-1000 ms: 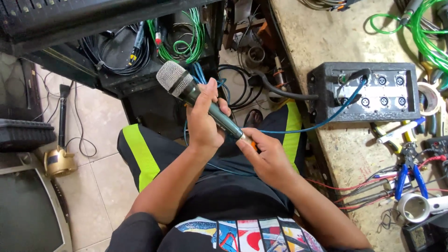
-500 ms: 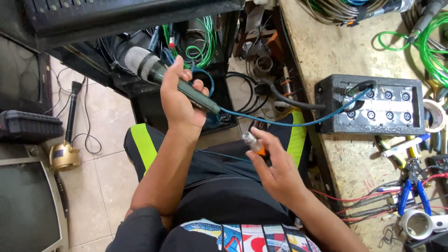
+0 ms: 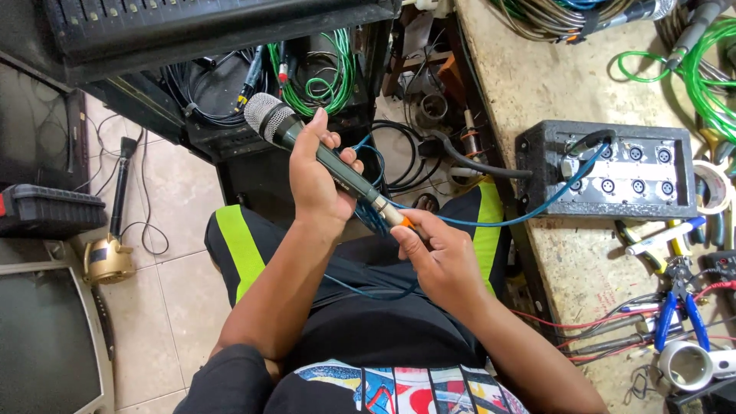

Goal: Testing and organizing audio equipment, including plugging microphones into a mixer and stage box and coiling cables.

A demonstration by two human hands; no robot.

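Workbench-side: left hand gripping microphone

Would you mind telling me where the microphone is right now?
In the head view the microphone is left of centre, gripped in the left hand above the lap, while the right hand holds the connector at its lower end.

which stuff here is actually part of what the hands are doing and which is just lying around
In use:
- microphone, gripped by the left hand
- plug at its base, pinched by the right hand
- blue cable
- socket box the cable runs to

Lying about:
- pliers
- green cables
- tape roll
- black case
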